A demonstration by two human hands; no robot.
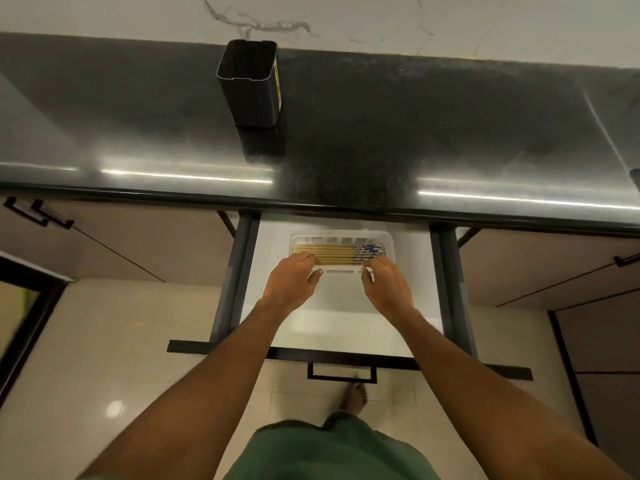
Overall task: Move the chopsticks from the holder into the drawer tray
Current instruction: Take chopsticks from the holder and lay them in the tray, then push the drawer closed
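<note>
Your chopsticks already lie flat in the white tray inside the open drawer, side by side in a neat row running left to right, pale wooden shafts to the left and blue-patterned ends to the right. Your left hand rests its fingertips on the plain ends, your right hand on the patterned ends; both hands are loosely curled with fingers laid against the bundle from the near side, pressing or nudging rather than pinching any one stick (whether a finger is hooked under a stick you cannot tell from here). The black holder stands upright on the dark counter, well apart from the drawer, and its mouth looks empty, so the transfer seems all but done and this is probably just squaring up. Expect the sticks to be light, stiff and smooth, so they will roll and slide against each other at the slightest push. If you must lift them, gather them as one bundle near both ends, as your hands now sit, not at the middle with one hand, where they would fan out. Press gently: thin wood can snap if levered against the tray wall.
</note>
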